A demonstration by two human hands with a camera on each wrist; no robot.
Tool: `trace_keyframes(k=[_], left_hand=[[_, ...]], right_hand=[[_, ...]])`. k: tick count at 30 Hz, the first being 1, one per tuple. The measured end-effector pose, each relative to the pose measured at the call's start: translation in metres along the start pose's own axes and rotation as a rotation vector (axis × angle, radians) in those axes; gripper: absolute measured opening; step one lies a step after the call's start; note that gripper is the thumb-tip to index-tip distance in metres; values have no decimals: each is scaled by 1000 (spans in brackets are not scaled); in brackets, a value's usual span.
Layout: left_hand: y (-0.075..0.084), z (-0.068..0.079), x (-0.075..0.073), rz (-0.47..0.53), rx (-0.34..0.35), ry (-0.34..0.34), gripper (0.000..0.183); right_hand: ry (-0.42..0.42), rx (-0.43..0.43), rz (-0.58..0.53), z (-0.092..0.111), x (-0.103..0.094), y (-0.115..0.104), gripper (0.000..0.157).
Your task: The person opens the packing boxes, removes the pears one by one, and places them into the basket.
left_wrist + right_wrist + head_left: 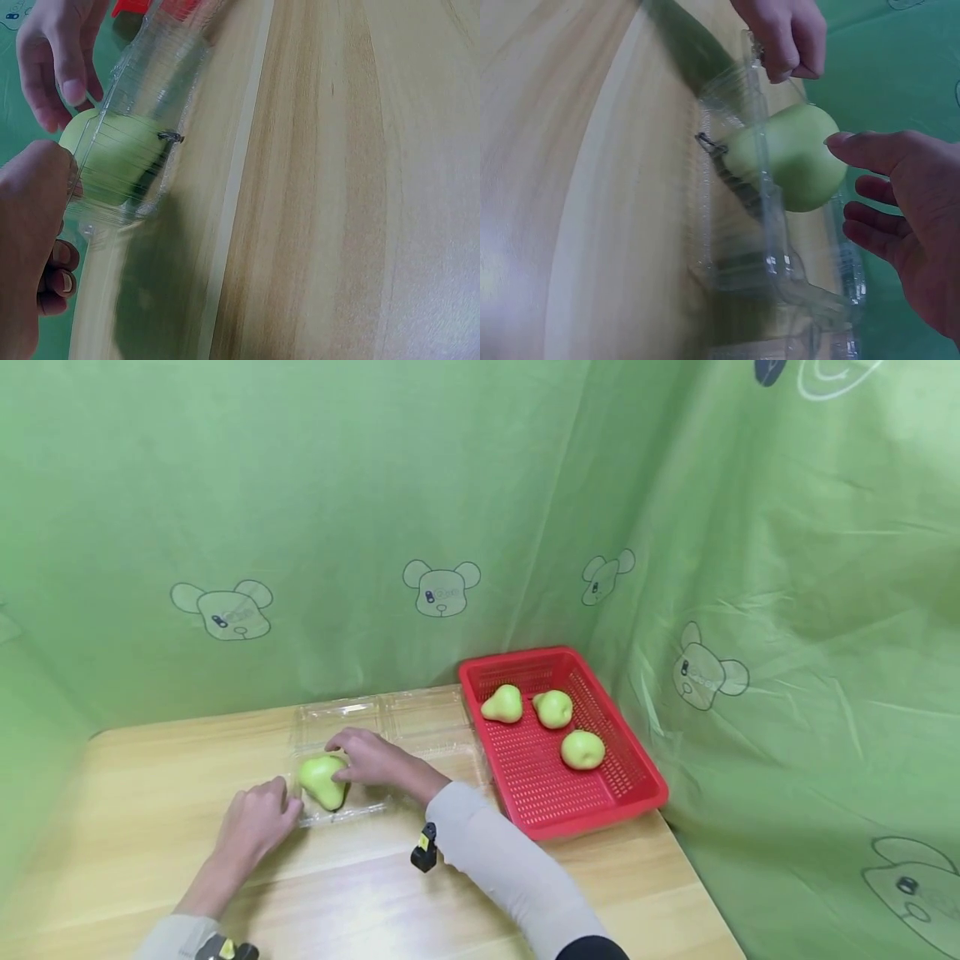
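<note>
A green pear (321, 781) lies in a clear plastic container (776, 251) on the table, its stem end towards the person. My left hand (255, 818) is at the container's left side, pinching its rim between the thumb and curled fingers. On the pear's other side is my right hand (373, 762), fingers loosely spread. Its thumb (851, 142) overlaps the edge of the pear in the right wrist view; whether it touches is hard to tell. The right fingers are not wrapped around the fruit.
To the right stands a red plastic basket (652, 789) with three more pears (504, 703) in it. Clear plastic lids or trays (427, 714) lie between it and the pear, and behind. A green curtain (337, 510) borders the wooden table (337, 868) at the back and sides.
</note>
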State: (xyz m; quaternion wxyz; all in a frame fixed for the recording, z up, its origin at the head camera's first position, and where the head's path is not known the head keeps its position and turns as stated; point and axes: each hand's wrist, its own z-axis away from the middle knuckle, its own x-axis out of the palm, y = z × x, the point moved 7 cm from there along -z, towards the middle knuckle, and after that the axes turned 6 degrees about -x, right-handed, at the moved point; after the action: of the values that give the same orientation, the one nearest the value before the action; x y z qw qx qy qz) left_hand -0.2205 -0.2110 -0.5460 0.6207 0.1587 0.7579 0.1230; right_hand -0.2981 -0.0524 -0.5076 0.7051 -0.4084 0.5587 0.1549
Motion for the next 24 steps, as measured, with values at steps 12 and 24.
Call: trace_keyframes(k=[12, 24], left_hand=[[3, 0, 0, 1, 26, 32, 28], [0, -1, 1, 7, -7, 6, 26]], right_hand=[[-9, 21, -16, -2, 16, 3, 64], [-18, 14, -22, -4, 28, 4, 65]])
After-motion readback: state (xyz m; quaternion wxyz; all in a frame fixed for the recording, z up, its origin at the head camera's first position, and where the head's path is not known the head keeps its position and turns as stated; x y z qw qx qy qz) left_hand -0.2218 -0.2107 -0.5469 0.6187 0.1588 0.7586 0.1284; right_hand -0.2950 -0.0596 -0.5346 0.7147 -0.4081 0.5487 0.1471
